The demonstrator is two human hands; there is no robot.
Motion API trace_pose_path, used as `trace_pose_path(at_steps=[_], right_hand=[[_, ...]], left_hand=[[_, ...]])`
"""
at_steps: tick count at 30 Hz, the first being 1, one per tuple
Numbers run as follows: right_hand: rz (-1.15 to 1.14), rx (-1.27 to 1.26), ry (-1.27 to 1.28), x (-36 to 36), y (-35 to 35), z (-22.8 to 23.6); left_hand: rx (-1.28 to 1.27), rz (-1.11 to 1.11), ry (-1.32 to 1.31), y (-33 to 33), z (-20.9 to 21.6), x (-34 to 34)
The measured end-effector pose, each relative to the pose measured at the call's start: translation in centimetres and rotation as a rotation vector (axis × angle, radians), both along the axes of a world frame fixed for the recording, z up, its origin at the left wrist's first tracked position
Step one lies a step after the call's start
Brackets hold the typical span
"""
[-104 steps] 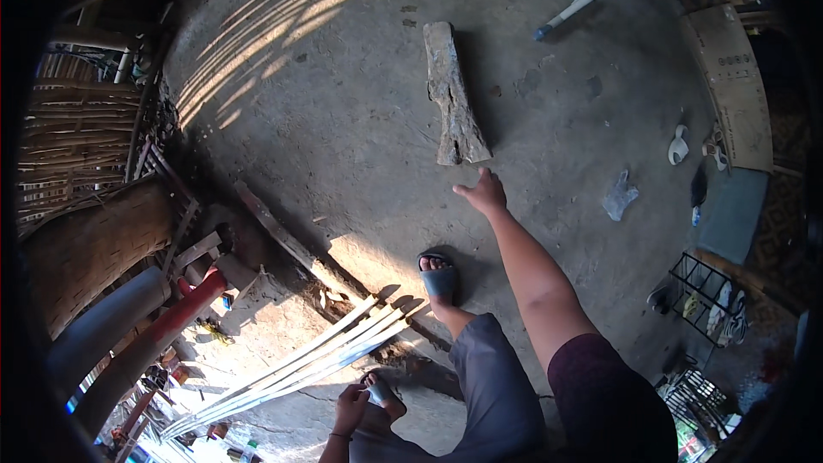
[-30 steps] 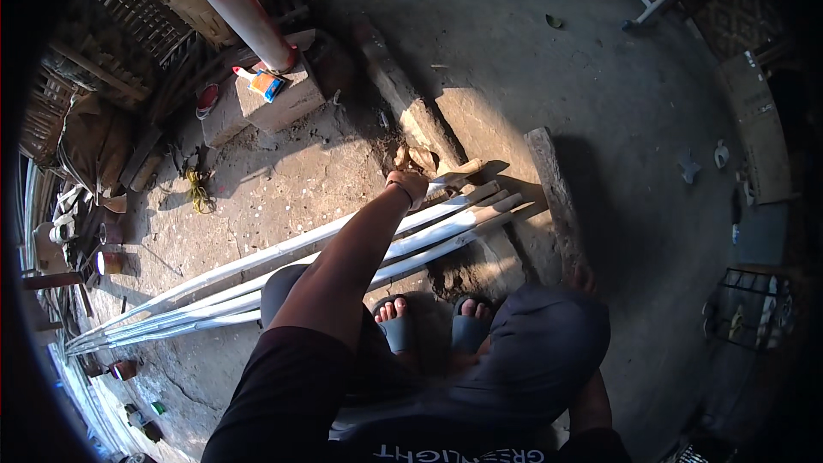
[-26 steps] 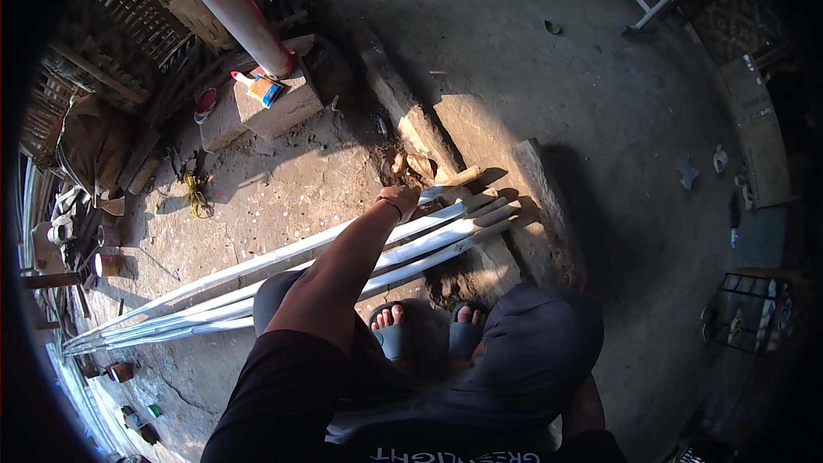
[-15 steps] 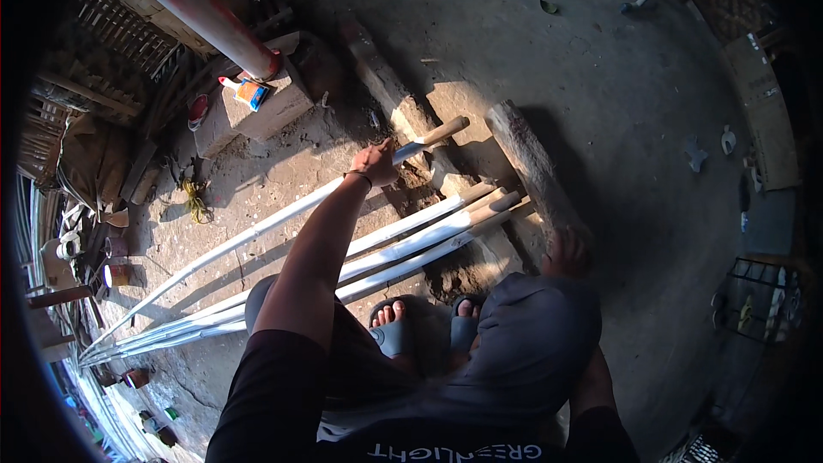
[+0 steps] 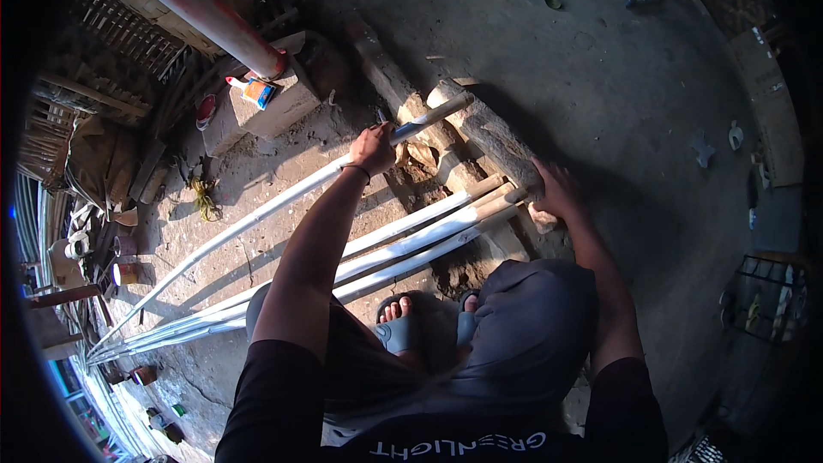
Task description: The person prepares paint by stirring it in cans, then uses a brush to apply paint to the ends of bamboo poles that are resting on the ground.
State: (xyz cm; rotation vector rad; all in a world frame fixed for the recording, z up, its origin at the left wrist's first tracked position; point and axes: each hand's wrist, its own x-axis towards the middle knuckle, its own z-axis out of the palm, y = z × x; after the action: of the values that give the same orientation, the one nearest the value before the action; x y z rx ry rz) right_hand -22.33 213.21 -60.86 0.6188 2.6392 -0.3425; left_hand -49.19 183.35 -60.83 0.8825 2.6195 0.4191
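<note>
Above concrete floor (image 5: pixel 634 60), outstretched left hand (image 5: pixel 373 151) grips white pole (image 5: pixel 257 222).

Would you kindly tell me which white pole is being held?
The pole highest in the picture: the left hand grips it near one end; the others lie bunched below.
</note>
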Motion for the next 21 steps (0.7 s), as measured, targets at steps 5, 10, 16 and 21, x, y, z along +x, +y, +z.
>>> trace_pose_path(at_steps=[5, 10, 16, 21], right_hand=[[0.014, 0.085, 0.053, 1.3, -2.2, -1.4], [-0.027, 0.126, 0.09, 2.3, -2.7, -1.2], [-0.03, 0.242, 0.069, 2.9, -2.3, -2.3], [-0.06, 0.285, 0.133, 2.5, -2.9, -2.2]], left_hand=[[0.071, 0.001, 0.18, 0.5, -2.1, -0.8], [0.118, -0.085, 0.27, 2.6, -3.9, -2.4], [0.115, -0.029, 0.132, 4.7, -4.9, -1.0], [0.041, -0.164, 0.363, 3.1, -4.9, -0.6]])
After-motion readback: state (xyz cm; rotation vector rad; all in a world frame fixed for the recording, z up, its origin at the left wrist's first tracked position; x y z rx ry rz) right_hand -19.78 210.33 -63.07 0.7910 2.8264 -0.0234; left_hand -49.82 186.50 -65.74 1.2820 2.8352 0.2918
